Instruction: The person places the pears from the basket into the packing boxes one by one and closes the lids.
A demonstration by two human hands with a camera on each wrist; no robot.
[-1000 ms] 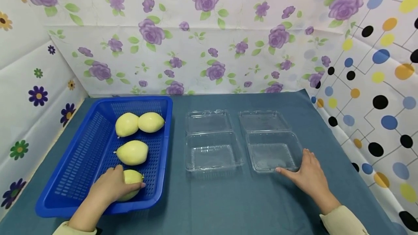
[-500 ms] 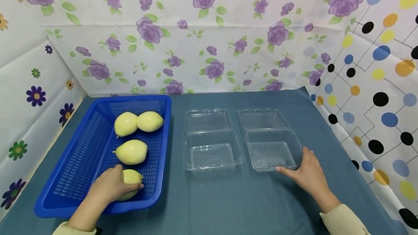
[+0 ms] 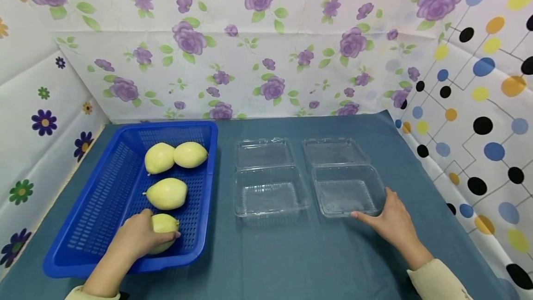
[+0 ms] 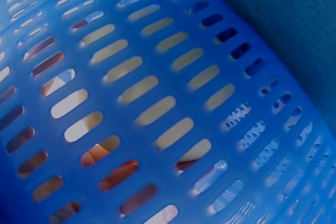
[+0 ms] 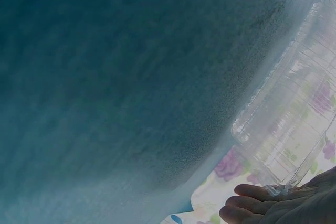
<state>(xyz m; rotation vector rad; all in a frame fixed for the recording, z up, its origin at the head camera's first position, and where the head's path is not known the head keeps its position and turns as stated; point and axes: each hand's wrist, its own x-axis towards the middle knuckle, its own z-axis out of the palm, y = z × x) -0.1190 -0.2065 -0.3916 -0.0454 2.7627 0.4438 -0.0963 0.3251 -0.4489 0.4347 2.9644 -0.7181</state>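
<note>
My left hand (image 3: 135, 236) reaches into the blue basket (image 3: 210, 184) and grips the nearest yellow pear (image 3: 165, 224), thumb on its near right side. More pears sit farther back, one in the middle (image 3: 167, 194) and two touching each other (image 3: 190, 154). In the left wrist view the slotted basket wall (image 4: 173, 93) fills the frame, with fingers and pale fruit showing through the slots. My right hand (image 3: 391, 221) rests its thumb and straight fingers at the near right corner of the right clear plastic box (image 3: 350, 191), whose lid lies back. Its fingers (image 5: 252, 203) show beside the box in the right wrist view.
A second clear plastic box (image 3: 270, 191), lid also back, stands between the basket and the right box. Blue-green cloth (image 3: 275, 263) covers the table. Flowered sheeting (image 3: 250, 59) rises behind and at the left, dotted sheeting (image 3: 479, 152) at the right.
The left hand and the gripped pear have shifted slightly left and up. The right hand stays at its box; otherwise only the view drifts a little.
</note>
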